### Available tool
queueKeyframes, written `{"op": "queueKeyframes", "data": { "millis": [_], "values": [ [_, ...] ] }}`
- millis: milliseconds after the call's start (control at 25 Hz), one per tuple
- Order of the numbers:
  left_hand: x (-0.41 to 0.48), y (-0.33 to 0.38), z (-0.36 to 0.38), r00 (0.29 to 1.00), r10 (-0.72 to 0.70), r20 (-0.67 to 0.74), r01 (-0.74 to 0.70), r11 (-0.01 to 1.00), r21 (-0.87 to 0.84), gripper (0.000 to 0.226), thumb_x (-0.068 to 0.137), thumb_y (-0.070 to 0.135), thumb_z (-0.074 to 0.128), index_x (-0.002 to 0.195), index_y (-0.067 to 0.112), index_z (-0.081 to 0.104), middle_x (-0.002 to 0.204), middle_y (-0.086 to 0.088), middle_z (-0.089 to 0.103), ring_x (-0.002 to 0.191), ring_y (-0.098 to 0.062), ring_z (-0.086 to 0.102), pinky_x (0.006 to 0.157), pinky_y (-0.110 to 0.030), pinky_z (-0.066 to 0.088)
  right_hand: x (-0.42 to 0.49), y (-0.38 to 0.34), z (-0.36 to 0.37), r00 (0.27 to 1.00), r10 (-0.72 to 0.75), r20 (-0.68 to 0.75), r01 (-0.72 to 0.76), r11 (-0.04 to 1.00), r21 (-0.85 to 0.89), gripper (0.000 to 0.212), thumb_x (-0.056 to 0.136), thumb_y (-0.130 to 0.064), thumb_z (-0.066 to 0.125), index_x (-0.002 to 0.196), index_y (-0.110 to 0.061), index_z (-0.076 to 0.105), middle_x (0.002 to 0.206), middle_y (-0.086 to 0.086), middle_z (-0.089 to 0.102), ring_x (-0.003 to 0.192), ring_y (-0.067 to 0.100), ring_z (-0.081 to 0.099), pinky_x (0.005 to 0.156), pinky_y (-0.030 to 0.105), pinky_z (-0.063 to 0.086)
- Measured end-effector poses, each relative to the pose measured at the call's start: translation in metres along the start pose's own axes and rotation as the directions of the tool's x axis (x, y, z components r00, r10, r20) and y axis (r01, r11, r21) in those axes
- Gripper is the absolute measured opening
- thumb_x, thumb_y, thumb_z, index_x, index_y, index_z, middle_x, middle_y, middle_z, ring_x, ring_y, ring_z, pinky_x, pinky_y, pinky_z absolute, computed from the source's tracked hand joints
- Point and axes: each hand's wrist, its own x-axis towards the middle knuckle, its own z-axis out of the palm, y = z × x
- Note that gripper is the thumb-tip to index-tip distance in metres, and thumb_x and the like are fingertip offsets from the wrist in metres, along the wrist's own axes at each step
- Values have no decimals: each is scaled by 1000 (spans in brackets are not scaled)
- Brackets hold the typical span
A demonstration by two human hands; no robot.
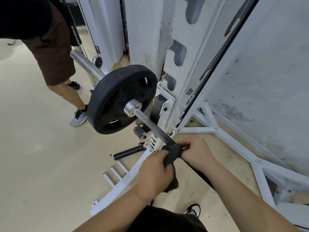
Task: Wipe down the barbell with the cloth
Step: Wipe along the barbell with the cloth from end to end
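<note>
The barbell runs from the upper left down to my hands, its knurled grey shaft resting in the white rack. A black weight plate sits on its sleeve. A dark cloth is wrapped around the shaft near the lower end. My left hand grips the cloth from the left, with a loose tail hanging below. My right hand holds the cloth and bar from the right side, fingers curled over them.
A white rack upright with hook slots stands right behind the bar. Its base frame and a black peg lie on the beige floor below. Another person's legs stand at the left. A stained wall is on the right.
</note>
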Motion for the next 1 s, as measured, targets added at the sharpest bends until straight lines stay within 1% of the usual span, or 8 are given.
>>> {"op": "queueKeyframes", "data": {
  "millis": [40,120,240,400,480,640,800,1000],
  "values": [
    [-2,-5,-3,972,-234,35,234,931,-280,13,89,10,60,90,18,70,88,-6,74,70,-14,66,60,-28,48,-4,4,-4,1000,5,-16,-5,1000,16,8,75,-14,76,83,-15,78,79,6,75,81,25,70,77,40,58],
    [15,-16,-7,785,-613,92,497,534,-684,14,95,5,59,92,13,69,93,-20,77,65,-19,69,59,-29,53,-10,12,-9,998,19,-54,-20,1000,-6,11,82,-17,78,88,-8,76,90,12,75,88,28,69,85,42,57],
    [37,6,-3,707,-659,258,518,233,-823,11,97,5,53,96,10,62,81,-16,73,57,-22,69,52,-32,54,-14,13,-7,998,-6,-58,2,998,-60,9,85,-23,76,81,-15,76,85,8,75,84,25,69,80,43,58],
    [17,30,20,792,-496,357,572,395,-719,17,97,-3,46,108,1,60,88,-20,71,60,-24,70,46,-31,57,-10,14,-1,998,12,-66,-18,995,-103,14,84,-26,74,74,-16,77,74,2,74,74,22,68,70,41,59],
    [27,9,15,824,-515,234,514,508,-692,17,94,-4,50,103,-4,64,85,-22,73,67,-26,71,55,-30,57,-10,15,-3,998,25,-54,-31,993,-115,15,83,-29,74,76,-16,77,71,0,73,72,21,68,69,40,59],
    [39,8,8,809,-586,43,376,460,-804,15,99,-5,50,97,-1,64,78,-13,69,62,-20,71,50,-28,58,-9,14,-2,997,51,-56,-58,989,-135,14,83,-30,73,78,-17,75,74,-1,73,73,22,67,68,39,59],
    [11,5,28,905,-401,143,393,661,-640,13,97,1,59,94,8,69,90,-15,76,78,-30,73,67,-38,64,-7,11,-1,996,76,-53,-84,983,-166,9,82,-31,73,77,-24,76,76,-9,73,73,17,67,69,33,58],
    [42,-1,10,841,-541,-15,338,546,-766,19,96,-4,56,91,8,70,80,-8,71,72,-21,66,61,-31,56,-8,10,-2,995,84,-54,-93,980,-175,8,82,-30,73,77,-24,75,71,-8,71,69,16,66,62,28,51]
  ]
}}
